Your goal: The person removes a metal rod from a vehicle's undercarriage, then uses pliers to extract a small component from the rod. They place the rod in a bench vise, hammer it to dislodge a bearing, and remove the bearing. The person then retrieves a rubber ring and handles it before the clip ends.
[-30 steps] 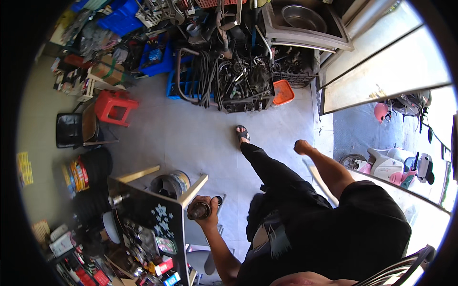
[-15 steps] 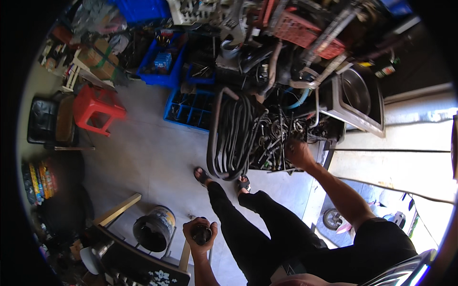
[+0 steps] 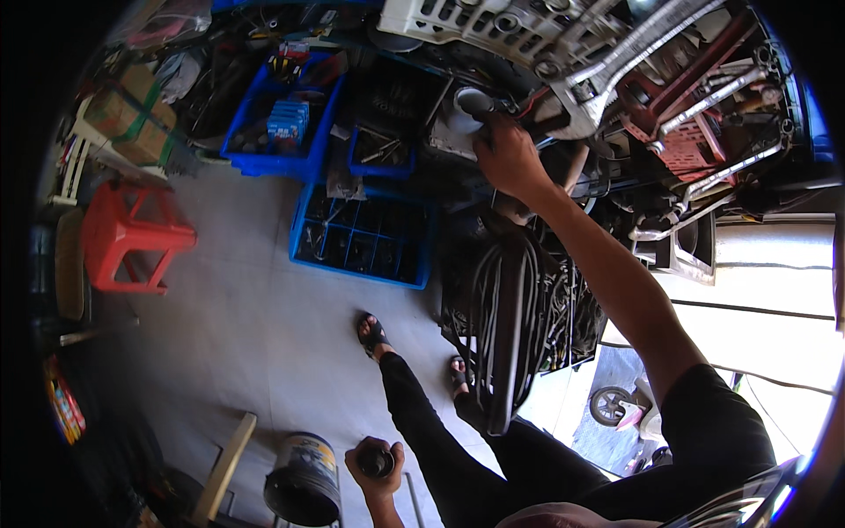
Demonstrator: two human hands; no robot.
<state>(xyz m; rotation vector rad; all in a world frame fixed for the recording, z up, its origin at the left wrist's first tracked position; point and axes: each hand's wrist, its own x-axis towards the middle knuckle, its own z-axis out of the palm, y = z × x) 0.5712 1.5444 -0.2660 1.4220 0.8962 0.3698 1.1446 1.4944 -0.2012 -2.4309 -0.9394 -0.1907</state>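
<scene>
My left hand point(image 3: 368, 475), low in the view, is closed around a dark cylindrical object point(image 3: 377, 462) with a round end facing up; its exact kind I cannot make out. Stretched far forward, my right hand point(image 3: 513, 160) is at the near right side of a white cup point(image 3: 469, 109). Its fingers point down at the cup's rim and are partly hidden, so whether they grip anything does not show. Below the right forearm stands a dark metal frame with coiled black tubes point(image 3: 506, 326), beside a bin of loose metal parts point(image 3: 563, 312).
A blue divided tray point(image 3: 361, 273) and a blue crate point(image 3: 277, 163) stand ahead on the left. At left is a red plastic stool point(image 3: 132, 233). A bucket point(image 3: 304, 488) stands near my left hand. Metal frames and a white crate point(image 3: 493, 22) crowd the far right.
My right hand has moved forward from the bin of metal parts to the white cup. The view has shifted closer to the shelves. My left hand still holds the dark cylindrical object.
</scene>
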